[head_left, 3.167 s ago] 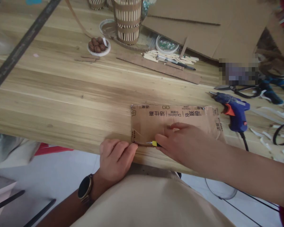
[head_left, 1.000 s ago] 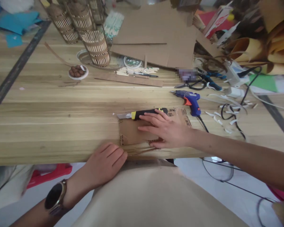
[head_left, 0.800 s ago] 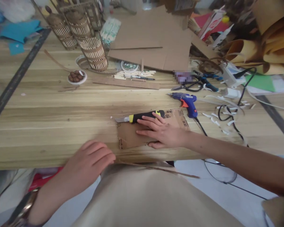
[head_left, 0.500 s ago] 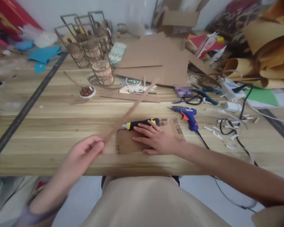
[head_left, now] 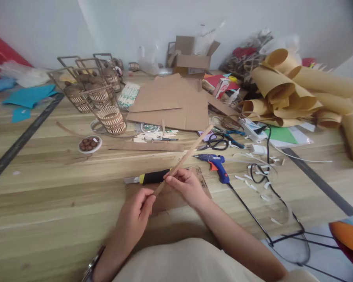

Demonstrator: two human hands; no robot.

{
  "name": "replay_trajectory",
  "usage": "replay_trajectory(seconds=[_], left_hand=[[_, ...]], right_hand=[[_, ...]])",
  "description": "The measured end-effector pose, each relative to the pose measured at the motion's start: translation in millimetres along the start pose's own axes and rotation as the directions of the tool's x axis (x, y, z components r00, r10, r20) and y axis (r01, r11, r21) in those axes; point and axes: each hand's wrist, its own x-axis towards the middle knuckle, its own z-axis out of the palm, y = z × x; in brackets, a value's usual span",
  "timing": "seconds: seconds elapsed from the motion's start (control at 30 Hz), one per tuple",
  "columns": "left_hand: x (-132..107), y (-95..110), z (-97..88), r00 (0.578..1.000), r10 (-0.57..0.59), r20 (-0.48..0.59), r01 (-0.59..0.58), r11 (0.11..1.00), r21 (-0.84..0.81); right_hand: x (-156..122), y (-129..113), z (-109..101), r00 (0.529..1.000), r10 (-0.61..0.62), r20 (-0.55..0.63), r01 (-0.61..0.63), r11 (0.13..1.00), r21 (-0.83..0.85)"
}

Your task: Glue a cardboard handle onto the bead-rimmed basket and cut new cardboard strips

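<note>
Fingertips of the left hand are pinched on the lower end of a narrow cardboard strip, and those of the right hand are clamped on it a little higher. The strip is held in the air above the table's near side, slanting up and away to the right. Only a moment ago the right hand lay flat across the utility knife while the left lifted the strip alone; now the knife is released and both hands share the strip. That suggests the cutting has paused and the work has turned to handling the cut strip.

Beneath the hands lies a printed cardboard piece, partly hidden; the knife rests along its far edge, blade out and pointing left. Just beyond its right side is a blue hot glue gun, its orange trigger visible.

Farther back sit a wider flat cardboard strip, a small white bowl of brown balls and black-handled scissors. Behind these are stick-sided cylinders, large cardboard sheets and, at far right, rolled brown paper.
</note>
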Motion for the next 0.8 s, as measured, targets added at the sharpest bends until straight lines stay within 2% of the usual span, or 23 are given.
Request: replay_trajectory(seconds=[0.1,0.17,0.23,0.3,0.37,0.43,0.6,0.67,0.7,0.77,0.8], left_hand=[[7.6,-5.5,-7.9,0.997,0.082,-0.015,-0.08,0.991,0.11],[10.9,-11.1,-15.4,0.982,0.181,-0.044,-0.169,0.965,0.198],[13.2,-17.8,-23.5,0.947,0.309,-0.088,-0.267,0.91,0.317],[14.9,-24.4,-30.9,0.894,0.429,-0.129,-0.338,0.834,0.436],[16.3,-29.9,-36.3,0.844,0.513,-0.158,-0.373,0.772,0.514],[17.6,-33.5,-38.7,0.81,0.555,-0.188,-0.389,0.749,0.537],[16.8,-33.9,-32.2,0.762,0.607,-0.225,-0.468,0.757,0.456],[13.8,-30.6,-28.6,0.783,0.587,-0.205,-0.487,0.784,0.385],[12.1,-28.1,-27.6,0.814,0.55,-0.187,-0.476,0.816,0.328],[9.3,-21.7,-27.7,0.908,0.4,-0.121,-0.378,0.91,0.171],[8.7,-17.9,-28.6,0.955,0.288,-0.065,-0.283,0.956,0.08]], right_hand=[[9.3,-2.3,-15.7,0.992,-0.028,-0.121,0.035,0.998,0.055],[12.7,-7.3,-27.8,0.979,-0.053,-0.195,0.072,0.993,0.092],[14.7,-13.5,-38.8,0.964,-0.075,-0.256,0.11,0.986,0.125],[16.0,-18.8,-47.2,0.949,-0.092,-0.302,0.143,0.978,0.151],[16.8,-21.9,-52.5,0.943,-0.099,-0.317,0.165,0.968,0.188],[16.8,-22.1,-54.7,0.952,-0.09,-0.294,0.165,0.956,0.244],[14.6,-16.8,-52.7,0.969,-0.012,-0.247,0.101,0.931,0.35],[14.2,-16.0,-51.7,0.968,0.017,-0.249,0.075,0.932,0.356],[14.3,-16.1,-51.3,0.968,0.032,-0.249,0.06,0.933,0.356],[14.5,-16.6,-50.8,0.968,0.06,-0.244,0.031,0.935,0.354],[14.6,-16.7,-50.6,0.969,0.073,-0.236,0.015,0.937,0.349]])
